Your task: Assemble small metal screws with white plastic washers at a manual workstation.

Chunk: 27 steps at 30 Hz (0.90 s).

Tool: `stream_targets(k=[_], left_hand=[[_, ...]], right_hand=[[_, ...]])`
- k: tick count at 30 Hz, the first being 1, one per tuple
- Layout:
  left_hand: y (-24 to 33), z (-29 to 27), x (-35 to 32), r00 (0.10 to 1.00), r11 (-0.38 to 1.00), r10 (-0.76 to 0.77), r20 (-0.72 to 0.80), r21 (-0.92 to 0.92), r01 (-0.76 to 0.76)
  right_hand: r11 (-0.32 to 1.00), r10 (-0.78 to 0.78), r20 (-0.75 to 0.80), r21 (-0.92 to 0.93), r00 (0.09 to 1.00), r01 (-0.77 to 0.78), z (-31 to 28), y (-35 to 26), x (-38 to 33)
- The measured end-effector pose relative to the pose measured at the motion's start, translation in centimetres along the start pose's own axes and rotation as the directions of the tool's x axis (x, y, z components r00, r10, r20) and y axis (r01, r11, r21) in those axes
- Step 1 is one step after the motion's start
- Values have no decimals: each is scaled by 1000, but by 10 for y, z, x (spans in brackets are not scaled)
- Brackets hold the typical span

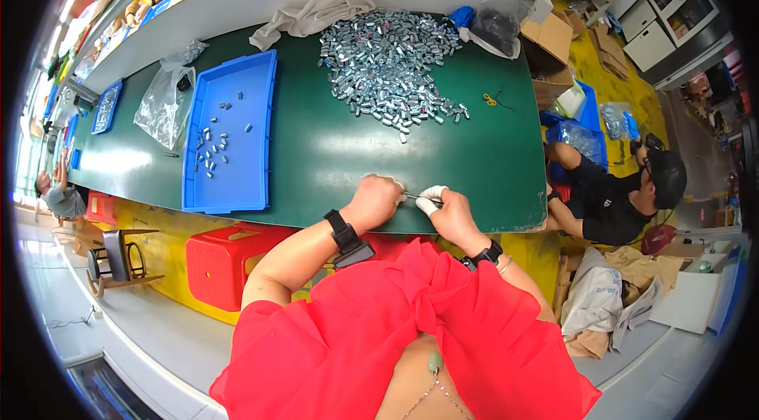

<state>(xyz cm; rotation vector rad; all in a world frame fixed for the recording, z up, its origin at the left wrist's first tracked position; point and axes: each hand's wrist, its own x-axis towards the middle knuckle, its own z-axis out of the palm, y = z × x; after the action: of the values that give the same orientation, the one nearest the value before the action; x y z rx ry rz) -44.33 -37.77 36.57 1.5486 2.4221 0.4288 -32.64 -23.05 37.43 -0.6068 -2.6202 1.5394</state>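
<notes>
My left hand (pixel 376 200) is closed near the table's front edge, its fingers curled round something too small to make out. Just to its right, my right hand (pixel 451 213) pinches a thin, dark, rod-like tool (pixel 417 197) that points toward the left fingertips. White coverings wrap some of the right fingers. Beyond both hands, a large heap of small silvery metal pieces (pixel 387 64) spreads over the green table (pixel 316 175). A blue tray (pixel 229 197) stands to the left, with several of the same small pieces (pixel 210 153) scattered inside.
Behind the heap lie a pale cloth (pixel 316 13) and a bag of dark items (pixel 496 29). A clear plastic bag (pixel 162 108) lies left of the tray. A yellow tie (pixel 490 100) rests at right. A co-worker in black (pixel 624 199) sits past the right edge; a red stool (pixel 225 266) stands below.
</notes>
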Motion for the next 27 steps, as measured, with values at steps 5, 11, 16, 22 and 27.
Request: stream_targets(k=[5, 11, 16, 22, 27], left_hand=[[23, 12, 8, 883, 311, -444, 153, -898, 311], [50, 10, 15, 809, -370, -539, 235, -929, 23], [28, 5, -2, 815, -478, -516, 263, -878, -19], [-8, -2, -26, 844, -432, -464, 267, -901, 48], [-39, -8, -39, 869, -464, -405, 286, -883, 74]], right_hand=[[984, -62, 10, 171, 998, 59, -20, 13, 11], [930, -31, -63, 363, 998, 52, 2, 12, 25], [928, -41, -62, 366, 997, 61, 21, 0, 26], [967, 44, -55, 253, 998, -28, 60, -20, 32], [991, -113, -273, 36, 955, 128, 93, -52, 24]])
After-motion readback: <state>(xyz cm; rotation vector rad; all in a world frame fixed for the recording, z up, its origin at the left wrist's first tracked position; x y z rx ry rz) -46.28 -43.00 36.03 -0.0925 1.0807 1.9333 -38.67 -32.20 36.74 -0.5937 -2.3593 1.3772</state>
